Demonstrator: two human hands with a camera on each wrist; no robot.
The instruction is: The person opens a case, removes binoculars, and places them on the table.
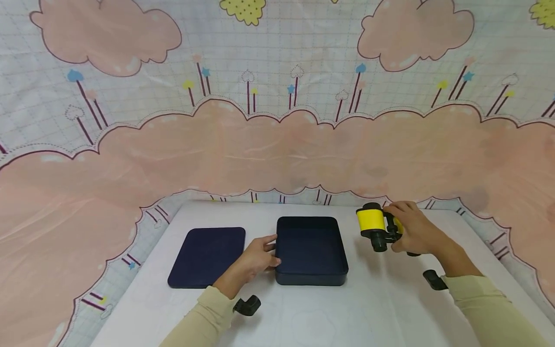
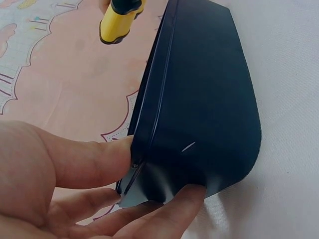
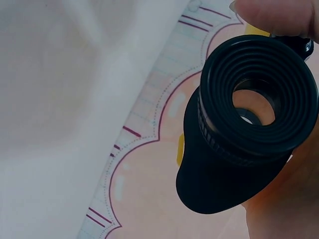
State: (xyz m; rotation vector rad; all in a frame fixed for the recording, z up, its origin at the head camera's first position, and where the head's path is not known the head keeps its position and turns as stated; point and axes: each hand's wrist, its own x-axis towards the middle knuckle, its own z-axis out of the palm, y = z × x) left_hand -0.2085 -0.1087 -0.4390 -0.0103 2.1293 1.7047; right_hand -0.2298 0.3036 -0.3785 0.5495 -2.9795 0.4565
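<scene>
At the middle of the table stands an open dark blue box [image 1: 310, 250], its inside facing up. My left hand [image 1: 256, 258] holds the box by its left side. In the left wrist view, the thumb [image 2: 94, 157] lies at the rim and the fingertips touch the wall near a corner. My right hand [image 1: 418, 229] grips yellow and black binoculars [image 1: 372, 220] above the table, right of the box. One round black eyepiece [image 3: 259, 94] fills much of the right wrist view, with part of the hand hidden behind it.
A flat dark blue lid [image 1: 208, 258] lies on the white table [image 1: 303, 318], left of the box and beside the left forearm. Behind the table hangs a printed cloth [image 1: 277, 149] with clouds. Black wrist mounts [image 1: 247, 305] stick out under both sleeves.
</scene>
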